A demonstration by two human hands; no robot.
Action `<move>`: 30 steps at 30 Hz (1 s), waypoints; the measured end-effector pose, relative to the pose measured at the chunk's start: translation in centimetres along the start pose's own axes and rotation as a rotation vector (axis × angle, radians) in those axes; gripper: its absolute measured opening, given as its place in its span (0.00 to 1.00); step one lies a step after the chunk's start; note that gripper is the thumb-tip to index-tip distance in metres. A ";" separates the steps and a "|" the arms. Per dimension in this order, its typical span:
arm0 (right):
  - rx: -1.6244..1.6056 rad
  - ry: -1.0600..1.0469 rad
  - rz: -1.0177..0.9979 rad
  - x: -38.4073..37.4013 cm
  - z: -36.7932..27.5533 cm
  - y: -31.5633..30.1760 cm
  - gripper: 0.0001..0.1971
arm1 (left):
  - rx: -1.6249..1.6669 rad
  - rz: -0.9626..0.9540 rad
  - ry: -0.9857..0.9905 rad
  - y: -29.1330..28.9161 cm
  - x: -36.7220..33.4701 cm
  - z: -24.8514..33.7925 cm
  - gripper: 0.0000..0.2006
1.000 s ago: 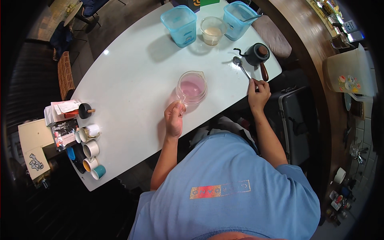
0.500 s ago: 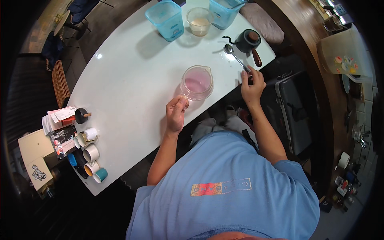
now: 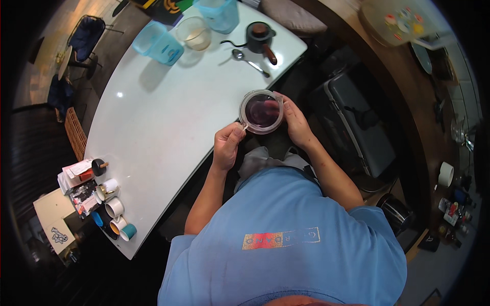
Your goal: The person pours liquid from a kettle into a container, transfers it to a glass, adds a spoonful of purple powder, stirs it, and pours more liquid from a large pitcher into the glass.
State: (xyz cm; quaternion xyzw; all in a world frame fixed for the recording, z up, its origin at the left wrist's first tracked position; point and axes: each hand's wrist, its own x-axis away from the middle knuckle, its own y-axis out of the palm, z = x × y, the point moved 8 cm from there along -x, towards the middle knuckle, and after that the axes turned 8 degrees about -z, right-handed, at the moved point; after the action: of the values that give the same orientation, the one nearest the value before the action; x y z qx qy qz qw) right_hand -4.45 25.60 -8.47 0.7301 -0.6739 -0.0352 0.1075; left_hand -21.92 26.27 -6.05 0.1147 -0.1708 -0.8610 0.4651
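Note:
Between my two hands is a clear glass jug (image 3: 260, 113) holding some pinkish-purple liquid, off the table's near edge. My left hand (image 3: 226, 145) is closed round its handle. With bent fingers, my right hand (image 3: 296, 122) holds the jug's right side by the spout; some of those fingers show through the glass. Beyond the jug, a metal spoon (image 3: 250, 63) lies on the white table (image 3: 153, 137). Just past the spoon stands a small dark gooseneck kettle (image 3: 260, 39) with a brown lid knob and handle.
At the table's far side stand two light-blue plastic tubs (image 3: 162, 45) and a clear cup (image 3: 194, 34) with pale contents. Several mugs (image 3: 114, 207) and stacked papers (image 3: 76, 173) crowd the left end. A dark hard case (image 3: 354, 127) is on my right, before a wooden counter (image 3: 408, 102).
My right hand has let go of the spoon, now lying on the table, and taken hold of the jug's side. The jug has come off the table past its edge. The view has shifted right.

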 end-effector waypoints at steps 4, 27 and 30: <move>-0.136 -0.066 -0.002 3.7 -1.2 -3.5 0.24 | -0.021 -0.067 -0.042 4.8 -0.9 -1.9 0.18; 0.152 -0.116 0.437 18.0 -9.7 -22.0 0.22 | -0.133 -0.400 -0.148 24.0 -4.3 -3.8 0.18; 0.163 -0.201 0.474 16.9 -13.4 -22.9 0.20 | -0.130 -0.363 -0.089 22.6 -4.7 -1.7 0.18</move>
State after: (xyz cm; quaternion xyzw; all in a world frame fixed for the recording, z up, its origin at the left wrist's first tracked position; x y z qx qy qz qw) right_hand 22.05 11.92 1.47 0.5509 -0.8340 -0.0269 -0.0138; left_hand -1.54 18.38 1.68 0.0751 -0.1116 -0.9442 0.3006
